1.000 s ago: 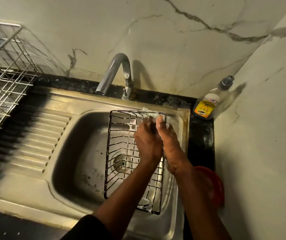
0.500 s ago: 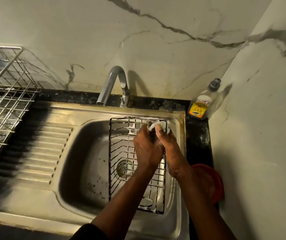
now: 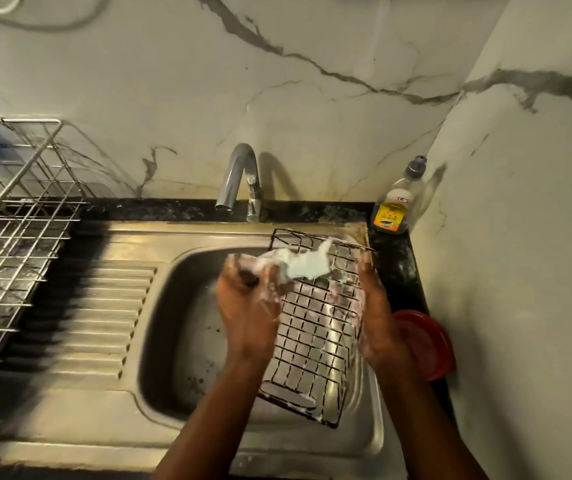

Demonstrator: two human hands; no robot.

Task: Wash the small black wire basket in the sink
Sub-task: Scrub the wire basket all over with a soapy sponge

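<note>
Left hand: foamy, fingers curled round pale green cloth, cloth pressed on basket's far left part. Right hand: grips basket's right side, fingertips among wires. Basket: black wire grid, rectangular, suds clinging to wires, tilted, held over right half of sink, far edge near sink's back rim. Tap behind sink. Soap bottle on tabletop at sink's back right corner. Red bowl right of sink. Steel rack left of sink.
</note>
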